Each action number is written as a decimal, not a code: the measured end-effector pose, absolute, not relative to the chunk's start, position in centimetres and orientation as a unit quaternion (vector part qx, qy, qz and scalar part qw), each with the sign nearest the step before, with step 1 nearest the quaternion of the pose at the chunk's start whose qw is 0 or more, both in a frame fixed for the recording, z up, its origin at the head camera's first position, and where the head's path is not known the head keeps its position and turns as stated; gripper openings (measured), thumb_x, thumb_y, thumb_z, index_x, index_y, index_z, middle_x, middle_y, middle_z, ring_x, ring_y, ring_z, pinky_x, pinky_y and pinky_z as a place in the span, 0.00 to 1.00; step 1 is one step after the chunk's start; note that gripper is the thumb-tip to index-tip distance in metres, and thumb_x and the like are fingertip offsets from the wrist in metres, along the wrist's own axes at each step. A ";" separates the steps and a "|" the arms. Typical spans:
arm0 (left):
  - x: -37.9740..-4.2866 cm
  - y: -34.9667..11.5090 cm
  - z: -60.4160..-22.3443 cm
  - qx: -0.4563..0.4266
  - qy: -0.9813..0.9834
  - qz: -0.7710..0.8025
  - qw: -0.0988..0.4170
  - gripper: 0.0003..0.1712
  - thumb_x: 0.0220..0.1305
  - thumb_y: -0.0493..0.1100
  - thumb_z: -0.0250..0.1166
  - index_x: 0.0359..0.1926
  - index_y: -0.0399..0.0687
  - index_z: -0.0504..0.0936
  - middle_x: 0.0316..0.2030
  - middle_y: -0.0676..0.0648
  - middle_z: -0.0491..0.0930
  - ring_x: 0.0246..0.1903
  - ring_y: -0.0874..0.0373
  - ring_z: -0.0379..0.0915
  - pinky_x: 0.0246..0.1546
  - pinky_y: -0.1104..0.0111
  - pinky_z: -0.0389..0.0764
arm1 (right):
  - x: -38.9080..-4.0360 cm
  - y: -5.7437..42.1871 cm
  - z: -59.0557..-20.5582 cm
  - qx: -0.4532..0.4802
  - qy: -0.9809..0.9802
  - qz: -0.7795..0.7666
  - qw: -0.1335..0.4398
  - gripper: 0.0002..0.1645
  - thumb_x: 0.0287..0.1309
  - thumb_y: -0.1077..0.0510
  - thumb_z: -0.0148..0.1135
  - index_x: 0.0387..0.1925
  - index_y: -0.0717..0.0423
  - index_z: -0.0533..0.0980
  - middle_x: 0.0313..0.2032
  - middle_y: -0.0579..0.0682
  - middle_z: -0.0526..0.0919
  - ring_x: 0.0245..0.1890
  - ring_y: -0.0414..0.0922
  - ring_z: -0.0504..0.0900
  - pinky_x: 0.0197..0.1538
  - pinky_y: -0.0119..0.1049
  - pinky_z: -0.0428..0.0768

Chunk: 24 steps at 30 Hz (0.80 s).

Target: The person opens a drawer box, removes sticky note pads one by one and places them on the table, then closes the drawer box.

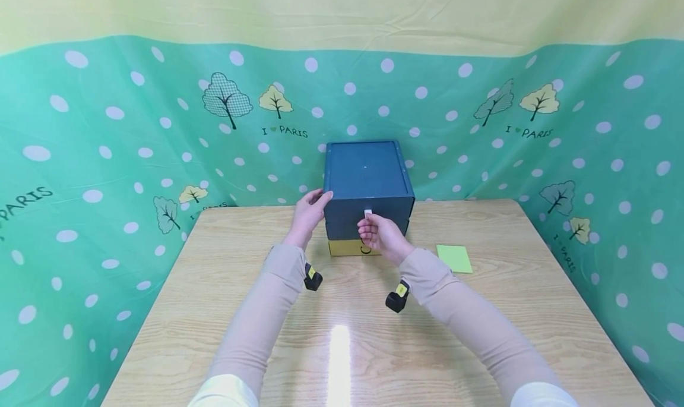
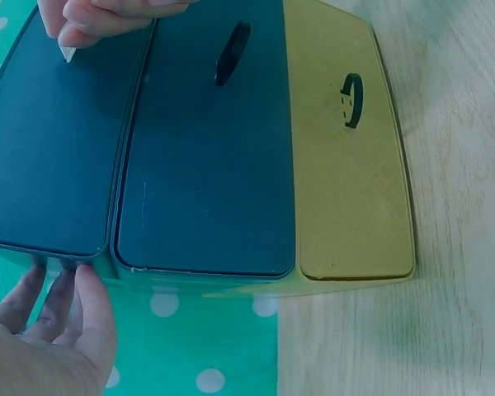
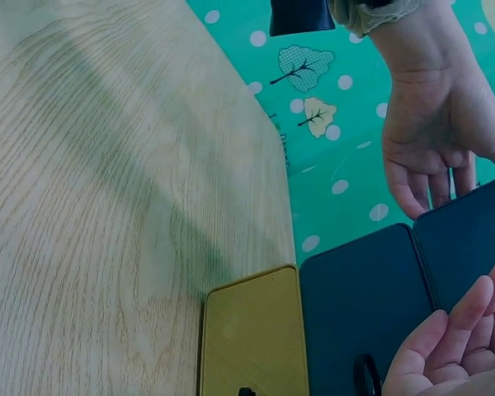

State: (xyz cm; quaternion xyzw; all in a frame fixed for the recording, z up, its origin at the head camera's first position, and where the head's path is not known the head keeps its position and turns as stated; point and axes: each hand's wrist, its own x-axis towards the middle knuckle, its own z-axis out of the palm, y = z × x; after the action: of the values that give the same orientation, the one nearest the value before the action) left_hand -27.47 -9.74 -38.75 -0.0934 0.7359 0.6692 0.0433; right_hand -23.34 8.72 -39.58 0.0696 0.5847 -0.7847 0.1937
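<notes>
A small drawer unit (image 1: 366, 169) stands at the back of the table. Two dark blue drawers sit above a yellow bottom drawer (image 2: 351, 190); the middle drawer (image 2: 206, 173) and the yellow one have black loop handles. On the top drawer's front is a small white tab (image 1: 368, 211), which my right hand (image 1: 386, 236) pinches between thumb and finger. My left hand (image 1: 309, 212) touches the left side of the unit near its top front corner, fingers extended, as the left wrist view also shows. All the drawers look closed.
A yellow-green square of paper (image 1: 454, 258) lies on the wooden table (image 1: 224, 318), right of the drawer unit. Green dotted cloth (image 1: 283, 163) hangs close behind and along both sides. Each wrist wears a black camera (image 1: 397, 299).
</notes>
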 end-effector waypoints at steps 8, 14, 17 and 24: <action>-27.5 -9.7 -38.8 -0.091 0.733 0.672 0.042 0.35 0.63 0.56 0.61 0.67 0.49 0.66 0.66 0.46 0.66 0.65 0.52 0.62 0.62 0.60 0.71 | -23.4 8.7 -39.7 0.073 0.581 -0.787 0.195 0.19 0.72 0.54 0.41 0.29 0.58 0.72 0.22 0.44 0.75 0.24 0.37 0.73 0.34 0.28 0.74; -27.6 -9.7 -38.9 -0.093 0.734 0.672 0.044 0.35 0.63 0.56 0.61 0.67 0.49 0.66 0.66 0.46 0.66 0.65 0.52 0.62 0.63 0.60 0.71 | -23.2 8.8 -39.7 0.073 0.572 -0.792 0.200 0.19 0.72 0.54 0.40 0.28 0.58 0.71 0.22 0.44 0.76 0.23 0.37 0.73 0.36 0.29 0.75; -27.6 -9.8 -38.8 -0.093 0.733 0.672 0.045 0.35 0.63 0.56 0.61 0.67 0.49 0.66 0.66 0.46 0.66 0.65 0.52 0.62 0.62 0.60 0.71 | -23.0 8.9 -39.7 0.064 0.571 -0.793 0.204 0.20 0.73 0.53 0.38 0.29 0.58 0.71 0.22 0.44 0.75 0.24 0.37 0.73 0.36 0.30 0.75; -27.7 -9.8 -38.9 -0.096 0.732 0.673 0.044 0.35 0.63 0.56 0.61 0.67 0.49 0.66 0.66 0.46 0.65 0.66 0.53 0.61 0.63 0.60 0.71 | -22.7 9.2 -40.0 0.046 0.569 -0.792 0.214 0.21 0.73 0.53 0.36 0.28 0.57 0.71 0.23 0.44 0.75 0.24 0.38 0.73 0.36 0.30 0.74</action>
State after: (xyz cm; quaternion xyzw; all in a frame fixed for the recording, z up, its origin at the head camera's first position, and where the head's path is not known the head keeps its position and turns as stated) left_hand -27.65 -9.77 -38.93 -0.0958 0.7319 0.6731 0.0445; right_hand -22.72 9.22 -40.04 0.0456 0.5695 -0.7924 0.2138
